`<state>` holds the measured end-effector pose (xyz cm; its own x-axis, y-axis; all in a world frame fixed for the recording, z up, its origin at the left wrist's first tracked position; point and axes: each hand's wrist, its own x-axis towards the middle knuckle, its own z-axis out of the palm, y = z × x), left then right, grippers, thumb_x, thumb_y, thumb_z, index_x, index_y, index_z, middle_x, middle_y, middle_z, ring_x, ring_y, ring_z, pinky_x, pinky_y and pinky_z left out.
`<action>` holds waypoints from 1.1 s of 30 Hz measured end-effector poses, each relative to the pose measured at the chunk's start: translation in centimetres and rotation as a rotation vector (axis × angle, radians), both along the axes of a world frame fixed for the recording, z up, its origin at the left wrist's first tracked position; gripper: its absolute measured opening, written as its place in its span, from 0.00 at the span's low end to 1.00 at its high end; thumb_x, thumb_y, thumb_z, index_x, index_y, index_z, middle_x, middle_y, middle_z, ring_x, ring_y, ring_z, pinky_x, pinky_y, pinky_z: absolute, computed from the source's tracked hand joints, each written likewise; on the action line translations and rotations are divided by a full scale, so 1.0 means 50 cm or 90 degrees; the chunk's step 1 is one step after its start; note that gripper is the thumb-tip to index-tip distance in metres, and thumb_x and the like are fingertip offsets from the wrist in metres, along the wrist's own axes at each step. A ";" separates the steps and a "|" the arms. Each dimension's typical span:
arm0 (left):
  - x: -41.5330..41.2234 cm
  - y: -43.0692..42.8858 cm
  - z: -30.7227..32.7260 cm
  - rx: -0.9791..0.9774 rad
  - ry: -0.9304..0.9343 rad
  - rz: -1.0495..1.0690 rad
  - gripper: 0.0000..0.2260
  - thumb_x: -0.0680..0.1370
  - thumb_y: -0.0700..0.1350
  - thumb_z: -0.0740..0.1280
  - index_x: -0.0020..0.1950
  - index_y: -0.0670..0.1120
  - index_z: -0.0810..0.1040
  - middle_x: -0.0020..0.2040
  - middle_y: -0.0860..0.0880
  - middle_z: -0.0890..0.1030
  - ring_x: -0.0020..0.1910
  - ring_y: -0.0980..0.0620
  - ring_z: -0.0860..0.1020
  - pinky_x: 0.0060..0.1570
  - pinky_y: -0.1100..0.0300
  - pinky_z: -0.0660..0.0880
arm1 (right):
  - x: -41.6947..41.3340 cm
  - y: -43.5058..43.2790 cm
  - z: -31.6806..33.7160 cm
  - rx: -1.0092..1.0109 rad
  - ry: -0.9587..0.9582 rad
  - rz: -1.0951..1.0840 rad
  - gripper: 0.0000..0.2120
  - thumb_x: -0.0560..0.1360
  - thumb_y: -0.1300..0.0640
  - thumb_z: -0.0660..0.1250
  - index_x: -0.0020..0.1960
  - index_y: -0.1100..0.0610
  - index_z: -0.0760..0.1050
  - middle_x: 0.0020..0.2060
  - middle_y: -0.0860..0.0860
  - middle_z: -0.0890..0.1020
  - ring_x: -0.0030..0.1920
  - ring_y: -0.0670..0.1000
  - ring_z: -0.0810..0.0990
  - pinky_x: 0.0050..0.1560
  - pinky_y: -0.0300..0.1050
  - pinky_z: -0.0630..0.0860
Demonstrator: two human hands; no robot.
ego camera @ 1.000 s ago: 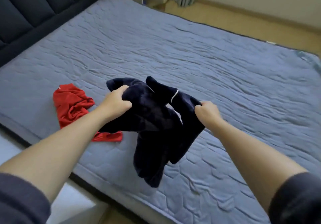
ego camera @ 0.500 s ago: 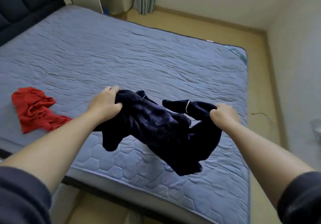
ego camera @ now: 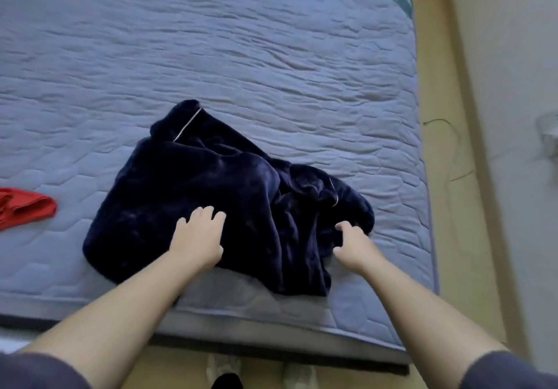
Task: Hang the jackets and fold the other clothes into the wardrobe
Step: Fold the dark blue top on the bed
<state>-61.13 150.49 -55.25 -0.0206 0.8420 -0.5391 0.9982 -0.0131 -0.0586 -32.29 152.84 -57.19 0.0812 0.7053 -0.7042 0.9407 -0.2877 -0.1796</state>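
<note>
Lying crumpled on the near right part of the bed (ego camera: pixel 271 41), the navy fleece garment (ego camera: pixel 211 195) spreads out in soft folds, with thin white piping showing at its far tip and again on its right side. My left hand (ego camera: pixel 197 239) rests flat on its near middle, fingers spread and palm down on the plush fabric. My right hand (ego camera: pixel 351 245) sits at the garment's right near edge, fingers curled loosely against the cloth; I cannot tell whether it truly pinches the fabric. To the left, well apart from the navy piece, a red garment (ego camera: pixel 25 207) lies bunched at the picture's left edge. The quilted blue-grey cover is bare beyond them. Past the bed's right edge runs tan floor (ego camera: pixel 437 177), where a thin dark cord (ego camera: pixel 456 153) trails near the pale wall (ego camera: pixel 513 86).
</note>
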 end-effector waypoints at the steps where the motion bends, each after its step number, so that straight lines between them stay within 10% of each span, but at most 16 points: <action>1: 0.030 -0.001 -0.034 -0.009 -0.018 -0.029 0.27 0.75 0.44 0.63 0.73 0.49 0.60 0.73 0.47 0.61 0.73 0.47 0.59 0.66 0.51 0.64 | -0.002 -0.014 -0.033 -0.016 0.020 0.008 0.28 0.74 0.59 0.60 0.73 0.52 0.60 0.67 0.56 0.68 0.62 0.58 0.73 0.58 0.52 0.74; 8: 0.203 0.033 -0.199 0.019 -0.123 -0.239 0.26 0.74 0.40 0.62 0.71 0.48 0.62 0.70 0.47 0.64 0.69 0.47 0.63 0.61 0.53 0.67 | -0.011 -0.062 -0.192 -0.063 0.189 -0.066 0.20 0.71 0.56 0.64 0.63 0.54 0.69 0.54 0.52 0.78 0.53 0.53 0.77 0.51 0.48 0.75; 13: 0.264 0.068 -0.252 0.048 -0.052 -0.433 0.37 0.77 0.41 0.63 0.78 0.54 0.43 0.78 0.43 0.44 0.76 0.42 0.50 0.70 0.48 0.60 | -0.026 -0.074 -0.218 -0.061 0.308 -0.065 0.12 0.74 0.58 0.63 0.57 0.56 0.74 0.51 0.51 0.80 0.55 0.53 0.77 0.55 0.46 0.73; 15: 0.268 0.078 -0.245 0.042 -0.029 -0.532 0.26 0.79 0.42 0.60 0.76 0.52 0.57 0.78 0.43 0.47 0.77 0.41 0.47 0.73 0.43 0.53 | -0.036 -0.087 -0.210 -0.060 0.352 -0.065 0.12 0.74 0.58 0.61 0.56 0.57 0.74 0.50 0.52 0.79 0.51 0.51 0.76 0.54 0.50 0.72; 18: 0.234 0.100 -0.201 0.123 -0.016 -0.679 0.09 0.74 0.43 0.63 0.49 0.48 0.82 0.58 0.47 0.75 0.64 0.43 0.70 0.65 0.45 0.66 | -0.050 -0.101 -0.176 -0.057 0.389 -0.073 0.07 0.71 0.55 0.62 0.40 0.57 0.65 0.34 0.49 0.72 0.36 0.48 0.68 0.40 0.49 0.68; 21: 0.173 0.127 -0.074 0.097 -0.016 -0.705 0.03 0.59 0.45 0.72 0.29 0.49 0.78 0.32 0.53 0.76 0.36 0.50 0.75 0.38 0.54 0.72 | -0.041 -0.090 -0.099 -0.123 0.427 -0.052 0.08 0.69 0.51 0.67 0.37 0.52 0.69 0.32 0.44 0.74 0.34 0.45 0.72 0.38 0.44 0.70; 27: 0.079 0.148 0.300 0.134 0.076 -0.655 0.12 0.52 0.48 0.76 0.26 0.49 0.74 0.25 0.52 0.74 0.28 0.49 0.75 0.31 0.57 0.66 | -0.001 0.002 0.223 -0.192 0.290 0.202 0.09 0.66 0.50 0.75 0.37 0.52 0.77 0.34 0.48 0.81 0.35 0.48 0.81 0.37 0.43 0.79; 33: 0.018 0.099 0.761 0.248 0.153 -0.382 0.09 0.76 0.51 0.61 0.52 0.51 0.78 0.53 0.52 0.80 0.52 0.48 0.80 0.38 0.59 0.66 | -0.019 0.072 0.675 -0.007 -0.029 0.535 0.21 0.70 0.47 0.72 0.57 0.59 0.75 0.50 0.56 0.79 0.48 0.57 0.76 0.44 0.45 0.71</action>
<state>-60.24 155.47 -17.20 0.4222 0.8745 -0.2387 0.7853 -0.4843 -0.3857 -33.25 156.41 -23.43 -0.4386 0.5375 -0.7202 0.8494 0.5097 -0.1368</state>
